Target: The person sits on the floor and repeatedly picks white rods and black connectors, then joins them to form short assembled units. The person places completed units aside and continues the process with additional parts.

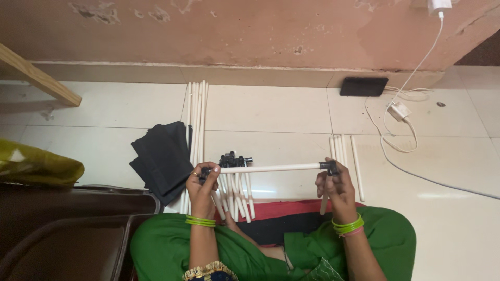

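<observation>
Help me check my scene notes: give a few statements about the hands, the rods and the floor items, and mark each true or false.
1. Both hands hold one white rod level, the left hand at one end and the right hand at the other. True.
2. The rod has black connectors at both ends. True.
3. A folded black cloth lies right of the right hand. False: it lies left of the left hand.
4. The dark phone rests on the person's lap. False: it lies on the floor by the wall.
5. A bundle of long white rods lies beside the cloth. True.

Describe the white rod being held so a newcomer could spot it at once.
Start at the person's green lap, then look just above it over the tiled floor. The white rod lies crosswise between left hand and right hand, black connectors capping both ends; other rods lie lengthwise.
</observation>
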